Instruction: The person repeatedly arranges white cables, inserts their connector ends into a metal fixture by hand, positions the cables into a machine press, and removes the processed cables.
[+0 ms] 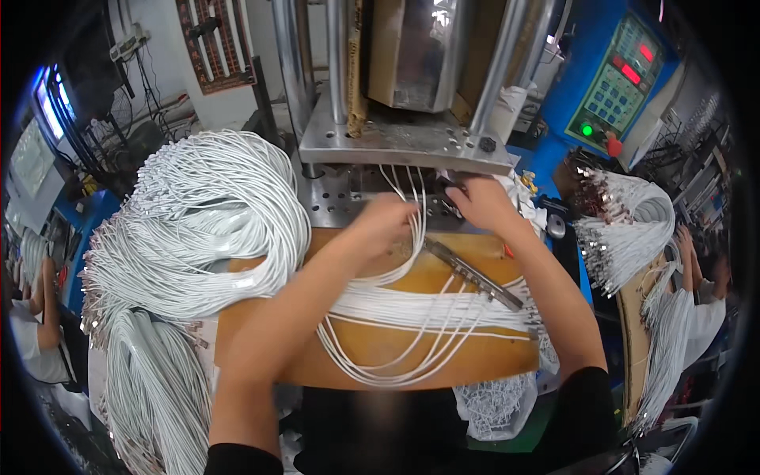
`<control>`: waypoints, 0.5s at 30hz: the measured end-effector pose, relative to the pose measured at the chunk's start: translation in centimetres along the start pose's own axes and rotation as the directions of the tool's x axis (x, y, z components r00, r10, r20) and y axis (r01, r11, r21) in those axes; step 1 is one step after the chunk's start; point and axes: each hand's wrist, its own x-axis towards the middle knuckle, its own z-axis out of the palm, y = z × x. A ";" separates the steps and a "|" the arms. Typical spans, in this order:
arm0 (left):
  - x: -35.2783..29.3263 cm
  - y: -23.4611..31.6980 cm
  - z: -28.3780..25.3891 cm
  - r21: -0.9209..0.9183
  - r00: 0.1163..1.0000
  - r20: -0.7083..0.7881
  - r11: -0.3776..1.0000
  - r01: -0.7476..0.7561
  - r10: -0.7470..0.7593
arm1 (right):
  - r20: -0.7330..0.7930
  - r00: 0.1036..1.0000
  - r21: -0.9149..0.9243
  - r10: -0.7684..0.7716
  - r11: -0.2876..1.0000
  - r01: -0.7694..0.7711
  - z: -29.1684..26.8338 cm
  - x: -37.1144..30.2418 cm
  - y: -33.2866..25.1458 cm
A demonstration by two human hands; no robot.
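Observation:
My left hand (386,223) is closed at the front of a metal press, its fingertips on a few white cables (417,229). These cables run from under the press's upper plate (396,145) and curve down onto a brown board. My right hand (480,199) reaches to the right side of the same opening. Its fingers are curled by a dark part at the press, and what they grip is hidden. On the board below lies a metal mould bar (475,274) with several white cables leading out of it in loops. A flat bundle of white cables (404,307) lies beneath it.
A big coiled heap of white cables (214,214) fills the left side, with another bundle (154,388) hanging below. A blue control box (613,79) stands right of the press. A bag of white scraps (495,404) sits below the brown board (293,348). Other people work at both sides.

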 end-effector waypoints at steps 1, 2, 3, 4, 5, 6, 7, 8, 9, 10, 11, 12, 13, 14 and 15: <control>0.7 -0.3 0.4 -0.001 1.000 0.001 1.000 -0.014 0.014 | -0.164 0.983 -0.050 -0.077 0.996 0.069 2.4 1.6 2.0; 0.6 -0.7 0.7 -0.139 0.998 0.066 0.990 -0.004 0.013 | -0.164 0.982 -0.046 -0.094 0.995 0.088 4.3 3.5 3.3; 0.8 -1.3 1.4 -0.276 0.989 0.148 0.961 0.019 0.022 | -0.107 0.994 0.008 0.029 1.000 -0.028 5.3 4.6 4.5; 1.2 -1.6 1.8 -0.283 0.989 0.148 0.959 0.014 0.029 | -0.044 0.988 0.052 0.150 0.988 -0.148 6.1 5.4 5.8; 1.3 -2.2 1.7 -0.207 0.989 0.130 0.978 -0.037 0.065 | 0.033 0.965 0.101 0.260 0.960 -0.262 6.9 6.1 5.6; 1.3 -2.6 1.5 -0.128 0.988 0.117 0.988 -0.086 0.101 | 0.043 0.968 0.106 0.249 0.962 -0.252 7.4 6.6 5.4; 1.4 -3.0 1.2 -0.046 0.985 0.108 0.990 -0.132 0.136 | 0.029 0.970 0.104 0.240 0.965 -0.242 7.9 6.7 5.4; 1.1 -2.2 1.4 -0.049 0.986 0.099 0.990 -0.130 0.134 | 0.014 0.972 0.100 0.234 0.967 -0.234 8.0 6.6 5.4; 0.6 -1.5 1.7 -0.143 0.997 0.058 0.989 -0.049 0.058 | -0.003 0.973 0.096 0.229 0.969 -0.228 8.1 6.6 5.4; -0.1 0.0 2.6 -0.237 0.999 0.036 0.971 0.026 -0.018 | -0.004 0.973 0.092 0.231 0.969 -0.229 8.0 6.3 5.9; -0.6 0.7 2.9 -0.329 0.995 0.017 0.939 0.097 -0.097 | -0.064 0.981 0.074 0.184 0.981 -0.179 8.4 6.0 6.2; -0.5 0.9 2.8 -0.328 0.995 0.019 0.940 0.097 -0.096 | -0.125 0.983 0.052 0.137 0.990 -0.131 8.6 5.7 6.6; -0.4 0.9 2.1 -0.289 0.998 0.045 0.956 0.043 -0.031 | -0.189 0.978 0.029 0.083 0.996 -0.079 8.6 5.8 6.4; -0.3 1.0 1.5 -0.251 0.996 0.077 0.968 -0.013 0.033 | -0.196 0.977 0.029 0.080 0.997 -0.076 8.1 5.7 6.5; -0.8 1.5 1.2 -0.217 0.990 0.111 0.974 -0.064 0.090 | -0.099 0.986 0.108 0.135 0.986 -0.124 7.2 5.5 6.2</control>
